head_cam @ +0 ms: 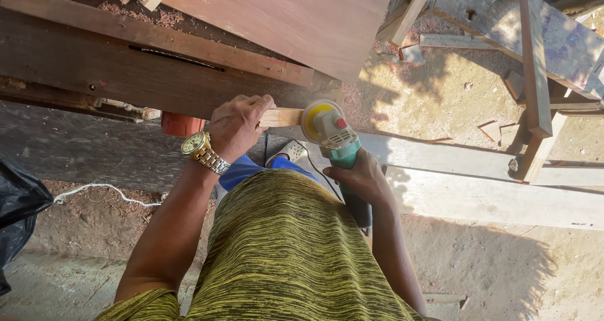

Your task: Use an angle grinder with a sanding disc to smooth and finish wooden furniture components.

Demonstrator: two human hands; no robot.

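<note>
Left hand [238, 125] clamps a light, stiff wood strip [283, 117] at nine o'clock of the sander [333, 138], which the right hand [363, 179] grips.

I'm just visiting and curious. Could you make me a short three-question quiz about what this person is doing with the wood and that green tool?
1. True or false: the left hand holds the small wood piece against the dark workbench.
2. Which hand has its grip on the green angle grinder? A) left B) right C) both
3. Fill in: the grinder's yellow sanding disc meets the wood piece at its ____ end, the one away from the left hand.

Key
1. True; the fingers wrap over it at the bench edge.
2. B; the right hand holds the grinder's body.
3. Free.
</note>
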